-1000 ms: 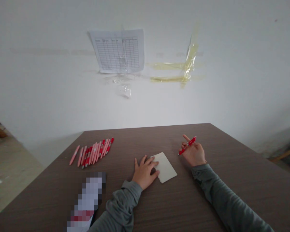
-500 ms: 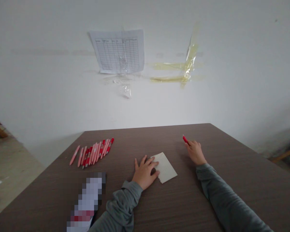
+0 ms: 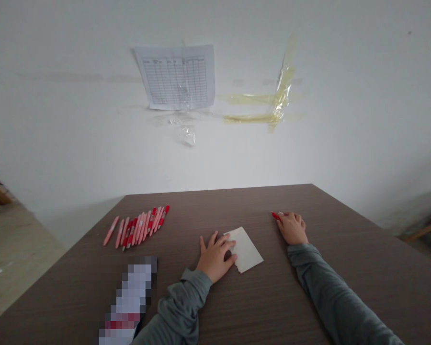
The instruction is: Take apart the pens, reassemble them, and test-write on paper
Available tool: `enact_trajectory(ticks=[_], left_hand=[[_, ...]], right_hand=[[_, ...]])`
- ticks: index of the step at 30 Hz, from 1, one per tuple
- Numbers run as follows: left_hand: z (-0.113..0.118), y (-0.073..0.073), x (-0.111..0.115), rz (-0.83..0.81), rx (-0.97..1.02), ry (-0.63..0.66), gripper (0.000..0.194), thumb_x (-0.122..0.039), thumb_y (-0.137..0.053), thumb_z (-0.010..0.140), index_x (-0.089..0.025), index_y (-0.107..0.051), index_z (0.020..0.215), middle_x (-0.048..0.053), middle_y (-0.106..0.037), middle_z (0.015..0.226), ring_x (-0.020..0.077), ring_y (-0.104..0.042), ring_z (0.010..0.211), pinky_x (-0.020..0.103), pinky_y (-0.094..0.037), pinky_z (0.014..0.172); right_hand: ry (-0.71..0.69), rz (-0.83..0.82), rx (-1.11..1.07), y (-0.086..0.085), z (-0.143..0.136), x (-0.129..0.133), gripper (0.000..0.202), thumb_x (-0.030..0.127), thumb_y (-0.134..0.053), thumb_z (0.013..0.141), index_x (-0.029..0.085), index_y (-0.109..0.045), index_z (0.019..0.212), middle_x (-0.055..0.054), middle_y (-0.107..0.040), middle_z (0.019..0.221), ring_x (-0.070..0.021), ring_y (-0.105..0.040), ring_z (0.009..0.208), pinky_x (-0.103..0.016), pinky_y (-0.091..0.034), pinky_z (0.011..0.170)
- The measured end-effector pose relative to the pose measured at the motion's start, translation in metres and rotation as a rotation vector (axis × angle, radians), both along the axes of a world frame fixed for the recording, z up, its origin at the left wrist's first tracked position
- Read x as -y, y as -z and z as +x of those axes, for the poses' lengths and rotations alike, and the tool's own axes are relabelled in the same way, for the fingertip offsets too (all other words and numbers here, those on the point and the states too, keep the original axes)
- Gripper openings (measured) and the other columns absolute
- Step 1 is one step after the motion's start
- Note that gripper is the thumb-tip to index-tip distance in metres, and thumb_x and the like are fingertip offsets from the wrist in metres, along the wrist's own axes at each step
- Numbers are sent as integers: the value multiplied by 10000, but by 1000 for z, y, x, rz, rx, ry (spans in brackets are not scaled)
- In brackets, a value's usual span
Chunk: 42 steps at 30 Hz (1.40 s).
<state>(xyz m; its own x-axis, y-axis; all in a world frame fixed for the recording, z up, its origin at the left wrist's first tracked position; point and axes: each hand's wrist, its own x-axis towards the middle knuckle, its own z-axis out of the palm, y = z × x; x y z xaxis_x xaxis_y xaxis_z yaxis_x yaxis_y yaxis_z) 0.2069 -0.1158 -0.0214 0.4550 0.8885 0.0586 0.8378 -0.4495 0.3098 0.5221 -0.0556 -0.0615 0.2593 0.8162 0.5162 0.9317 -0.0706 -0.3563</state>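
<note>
Pens and paper: one group laid out, one pen in hand.
Left, pink and red pens (image 3: 130, 233), loosely rowed on desk (image 3: 237, 306); blurred item (image 3: 134, 287), nearer. Left hand (image 3: 215, 258), spread, gripping nothing, fingers on pale paper (image 3: 248, 254), no writing discernible. Right hand (image 3: 292, 230), grasping red pen (image 3: 275, 216), apparently low over desk, not released.

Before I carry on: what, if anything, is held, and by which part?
Right hand: red pen, one end showing, the gripped part hidden. The left hand lies spread over the paper's edge, not gripping it.
</note>
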Motion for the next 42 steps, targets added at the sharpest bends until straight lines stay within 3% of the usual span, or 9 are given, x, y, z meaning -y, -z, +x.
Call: enact_trajectory(ticks=[5,10,17,26,33,42], left_hand=[[1,-1,1,-8,-11,1,435,-552,-399,845,-416,-466,1252,-53,-380,1468,319,-174,1404,751,-10,1038],[1,0,1,-4,-28,-8,439,-559,-392,845,-427,-458,1259,-58,-368,1474,314,-173,1406,744,-12,1044],[1,-2,2,-3,-52,-10,451,-563,-372,851,-428,-445,1275,-55,-357,1480,313,-166,1408,739,-26,1050],[-1,-6,2,-35,-47,-22,450,-544,-380,844,-459,-429,1284,-81,-328,1494,327,-131,1416,774,-29,1018],[-23,-17,-10,-75,-120,-107,457,-407,-434,825,-475,-446,1276,-98,-290,1505,335,-83,1425,808,-36,973],[-61,-35,-29,-152,-205,-267,493,-330,-540,762,-485,-488,1228,-91,-402,1449,329,-177,1408,808,-62,969]], right_hand=[[17,-91,74,2,1,-1,293,265,-505,866,257,-599,1144,-132,-548,1199,-317,-403,1130,-520,-338,919],[59,-189,214,1,6,-2,411,177,-373,903,157,-512,1290,-144,-518,1290,-284,-404,1163,-422,-353,945],[33,-209,275,-1,12,-3,495,36,-354,829,128,-533,1282,-135,-552,1271,-254,-423,1171,-376,-353,954],[71,-212,255,-8,6,2,470,79,-368,842,153,-552,1267,-124,-563,1255,-273,-420,1152,-389,-358,941],[105,-235,228,-16,-2,8,443,126,-386,855,197,-566,1254,-116,-562,1248,-271,-411,1155,-399,-332,963],[120,-223,239,-15,-3,6,428,153,-386,866,210,-559,1253,-107,-548,1255,-285,-391,1160,-417,-323,947]])
